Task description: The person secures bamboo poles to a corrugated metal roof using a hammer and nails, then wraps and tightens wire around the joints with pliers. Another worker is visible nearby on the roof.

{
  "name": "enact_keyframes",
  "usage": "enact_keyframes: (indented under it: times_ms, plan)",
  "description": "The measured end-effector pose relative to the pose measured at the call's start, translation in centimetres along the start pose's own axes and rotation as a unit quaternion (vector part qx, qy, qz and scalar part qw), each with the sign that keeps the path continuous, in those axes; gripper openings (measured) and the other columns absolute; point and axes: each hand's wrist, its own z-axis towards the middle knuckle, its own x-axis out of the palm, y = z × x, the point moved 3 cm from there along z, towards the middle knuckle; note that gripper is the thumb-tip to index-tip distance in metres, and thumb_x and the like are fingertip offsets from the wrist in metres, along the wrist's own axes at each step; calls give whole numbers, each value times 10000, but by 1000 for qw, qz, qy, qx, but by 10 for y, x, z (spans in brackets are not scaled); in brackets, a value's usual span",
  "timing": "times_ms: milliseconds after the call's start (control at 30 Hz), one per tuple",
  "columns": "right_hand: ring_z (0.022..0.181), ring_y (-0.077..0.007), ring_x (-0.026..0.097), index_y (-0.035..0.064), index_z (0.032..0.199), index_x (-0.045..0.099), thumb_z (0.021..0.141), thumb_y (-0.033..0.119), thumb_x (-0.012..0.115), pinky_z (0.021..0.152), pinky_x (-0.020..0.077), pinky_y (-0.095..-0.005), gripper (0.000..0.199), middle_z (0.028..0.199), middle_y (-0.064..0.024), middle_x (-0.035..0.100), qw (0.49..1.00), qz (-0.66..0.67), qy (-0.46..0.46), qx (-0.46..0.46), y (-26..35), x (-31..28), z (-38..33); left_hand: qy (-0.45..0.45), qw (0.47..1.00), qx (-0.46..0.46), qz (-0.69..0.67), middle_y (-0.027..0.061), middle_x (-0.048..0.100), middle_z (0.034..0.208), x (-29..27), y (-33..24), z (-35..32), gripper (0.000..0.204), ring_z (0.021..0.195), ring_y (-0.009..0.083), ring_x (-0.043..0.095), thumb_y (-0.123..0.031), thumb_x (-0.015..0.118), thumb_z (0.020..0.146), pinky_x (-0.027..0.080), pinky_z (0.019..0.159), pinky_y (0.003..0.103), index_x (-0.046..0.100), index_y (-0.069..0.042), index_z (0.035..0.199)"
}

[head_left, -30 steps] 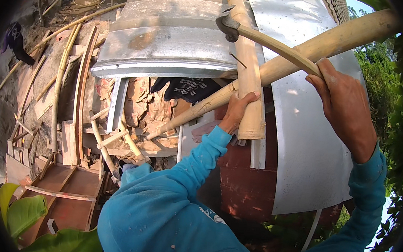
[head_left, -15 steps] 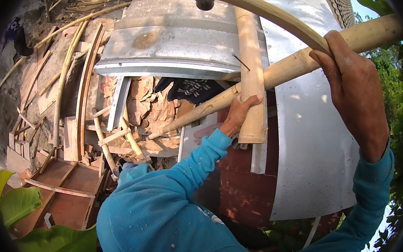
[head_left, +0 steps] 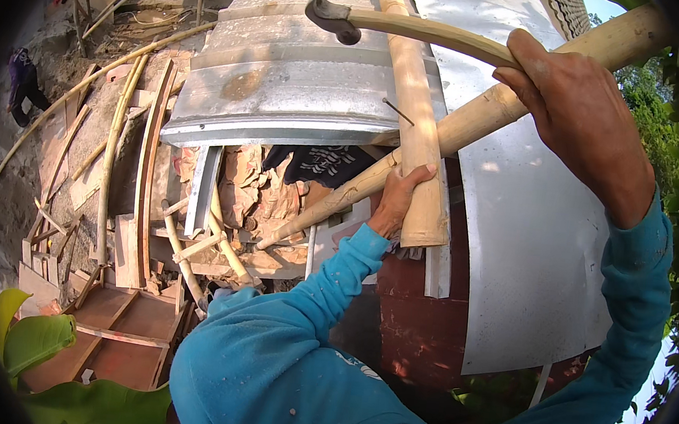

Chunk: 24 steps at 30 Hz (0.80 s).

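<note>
Hammer (head_left: 433,31) sits raised in the right hand (head_left: 583,111), fingers clamped on the handle's end, its head pointing left over the grey roof (head_left: 311,70). The left hand (head_left: 399,198) grips the split bamboo (head_left: 409,82) near its lower end, thumb on top, other fingers mostly hidden. A nail (head_left: 399,111) stands tilted in the bamboo, just above where it crosses over a round pole (head_left: 482,120) slanting down to the left.
</note>
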Motion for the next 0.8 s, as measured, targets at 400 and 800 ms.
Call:
enact_keyframes:
  times_ms: [400,800]
  plan:
    - [678,-328,688,29,994,592,951,218,672,603,527,-451,210,676,-181,642,994,101,30,-31,13,43,-16,15,999,33,30,122,650,905,-4,-5,14,452,737,202,691,-320,675,900,599,625,328,564,38,1155]
    - [653,-328,672,43,1038,591,992,277,624,593,527,-443,241,710,-146,655,970,227,-82,10,-13,28,-7,2,1000,16,5,86,631,899,-6,-6,-1,491,724,154,651,-319,741,856,556,628,301,565,39,1142]
